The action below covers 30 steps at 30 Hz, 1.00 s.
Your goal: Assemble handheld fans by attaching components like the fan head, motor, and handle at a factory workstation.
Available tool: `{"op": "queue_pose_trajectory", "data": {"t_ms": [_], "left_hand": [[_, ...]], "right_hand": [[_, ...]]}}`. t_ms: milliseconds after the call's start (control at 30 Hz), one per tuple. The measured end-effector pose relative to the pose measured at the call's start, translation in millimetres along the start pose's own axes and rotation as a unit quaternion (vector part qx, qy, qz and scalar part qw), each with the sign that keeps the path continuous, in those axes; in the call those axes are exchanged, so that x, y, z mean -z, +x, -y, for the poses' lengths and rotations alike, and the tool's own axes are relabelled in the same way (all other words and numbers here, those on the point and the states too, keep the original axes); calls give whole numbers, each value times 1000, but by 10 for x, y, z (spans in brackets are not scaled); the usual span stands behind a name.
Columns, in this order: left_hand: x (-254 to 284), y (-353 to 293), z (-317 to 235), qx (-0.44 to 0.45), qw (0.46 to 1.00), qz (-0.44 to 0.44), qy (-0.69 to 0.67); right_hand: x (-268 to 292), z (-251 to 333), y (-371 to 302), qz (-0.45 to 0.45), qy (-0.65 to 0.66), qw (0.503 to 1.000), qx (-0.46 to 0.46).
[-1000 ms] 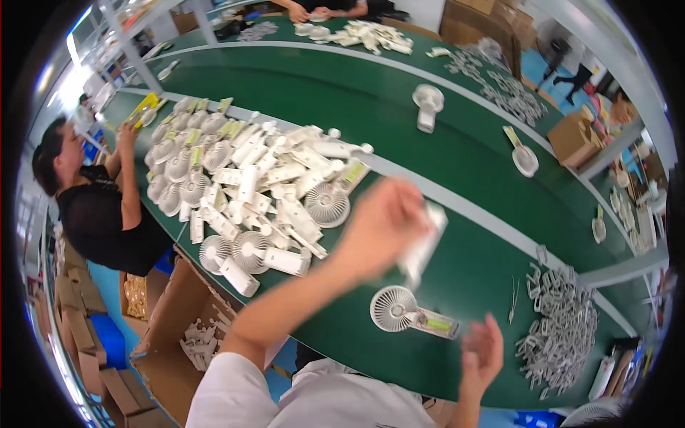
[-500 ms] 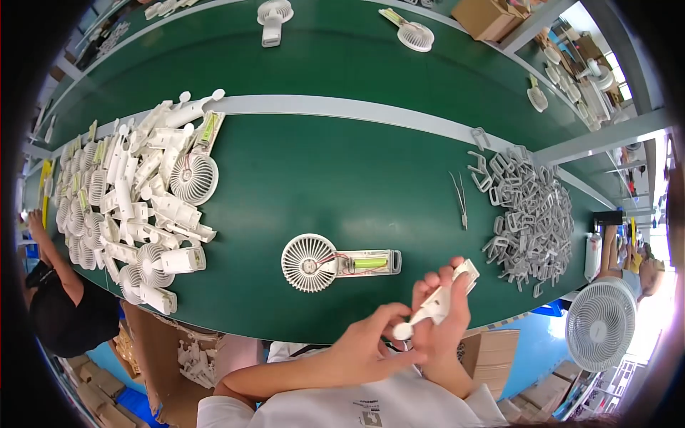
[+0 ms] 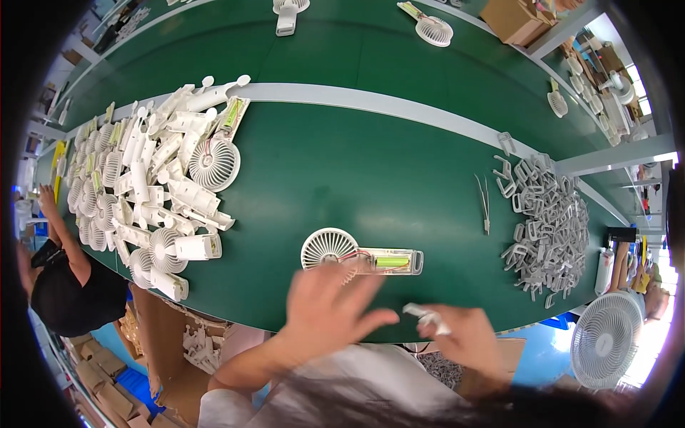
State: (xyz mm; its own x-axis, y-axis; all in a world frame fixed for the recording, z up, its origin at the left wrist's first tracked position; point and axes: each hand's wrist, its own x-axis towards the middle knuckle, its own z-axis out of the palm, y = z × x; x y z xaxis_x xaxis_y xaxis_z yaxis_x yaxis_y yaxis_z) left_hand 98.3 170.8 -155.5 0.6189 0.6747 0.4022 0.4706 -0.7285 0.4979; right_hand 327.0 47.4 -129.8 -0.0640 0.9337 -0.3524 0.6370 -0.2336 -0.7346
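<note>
On the green table before me lies a small white handheld fan [image 3: 328, 244], its round grille to the left. Its handle points right, uncovered, with a green battery [image 3: 392, 262] and red wires inside; a grey loop sits at the handle's end. My left hand [image 3: 321, 307] reaches over the lower part of the grille, fingers stretched and thumb apart. Whether it touches the fan I cannot tell. Below and right of the handle, my right hand [image 3: 467, 339] grips a white plastic handle cover [image 3: 428, 317], partly hidden by the fingers and blurred.
Fans and white plastic parts [image 3: 168, 185] are heaped at the left. Tweezers [image 3: 485, 207] lie beside a pile of grey plastic loops [image 3: 549, 221] at the right. A white rail [image 3: 357, 98] crosses behind. Another person [image 3: 75, 285] sits far left; a large fan [image 3: 605, 339] stands right.
My left hand has left the white cover and moved left and up over the fan. My right hand has lowered with the cover still in it. The view has shifted slightly.
</note>
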Motion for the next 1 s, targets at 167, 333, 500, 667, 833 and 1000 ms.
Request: {"op": "queue_pose_trajectory", "data": {"t_ms": [167, 333, 500, 667, 833, 1000], "left_hand": [[-248, -176, 341, 52, 998, -45, 4], [-392, -48, 440, -21, 992, -14, -123], [-409, -44, 464, -27, 991, -4, -133], [-326, -88, 411, -31, 997, 36, -55], [-367, -258, 355, -85, 992, 92, 21], [-365, -270, 485, -124, 984, 121, 45]], "right_hand": [[21, 53, 327, -153, 120, 981, 16], [-339, 49, 741, -195, 45, 979, 33], [-303, 118, 722, -151, 56, 987, 19], [-230, 233, 744, -85, -23, 996, -34], [-196, 258, 788, -73, -5, 993, -89], [-9, 155, 860, -46, 230, 964, -126]]}}
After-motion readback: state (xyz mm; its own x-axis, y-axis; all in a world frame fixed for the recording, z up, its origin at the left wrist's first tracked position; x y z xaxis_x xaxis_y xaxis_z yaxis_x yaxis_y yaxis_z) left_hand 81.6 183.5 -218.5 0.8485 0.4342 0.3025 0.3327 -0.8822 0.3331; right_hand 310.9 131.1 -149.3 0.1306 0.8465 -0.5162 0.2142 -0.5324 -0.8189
